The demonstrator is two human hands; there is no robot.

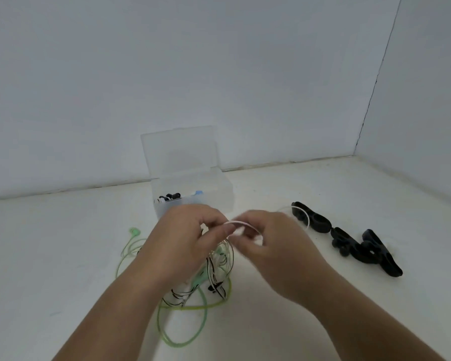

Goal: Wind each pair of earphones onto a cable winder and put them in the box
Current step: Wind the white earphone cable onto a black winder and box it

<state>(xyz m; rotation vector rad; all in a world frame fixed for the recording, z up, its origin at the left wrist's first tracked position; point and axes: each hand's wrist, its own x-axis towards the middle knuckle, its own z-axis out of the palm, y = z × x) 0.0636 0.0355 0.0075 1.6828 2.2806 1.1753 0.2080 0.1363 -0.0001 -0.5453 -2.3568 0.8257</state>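
Note:
My left hand (pixel 190 235) and my right hand (pixel 268 243) meet in the middle of the table, both pinching a thin white earphone cable (pixel 241 224) that arcs between them. The cable runs on to the right over a black cable winder (pixel 311 217). Below my hands lies a tangle of green earphones (pixel 193 306) and a clear, black-streaked cable (pixel 214 272). A green earbud (pixel 134 231) lies to the left. Behind my hands stands the clear plastic box (pixel 219 188), lid up, with wound earphones (pixel 169 198) inside.
Two more black cable winders (pixel 346 246) (pixel 380 256) lie in a row on the right of the white table. White walls close the back and the right side, meeting in a corner at the far right.

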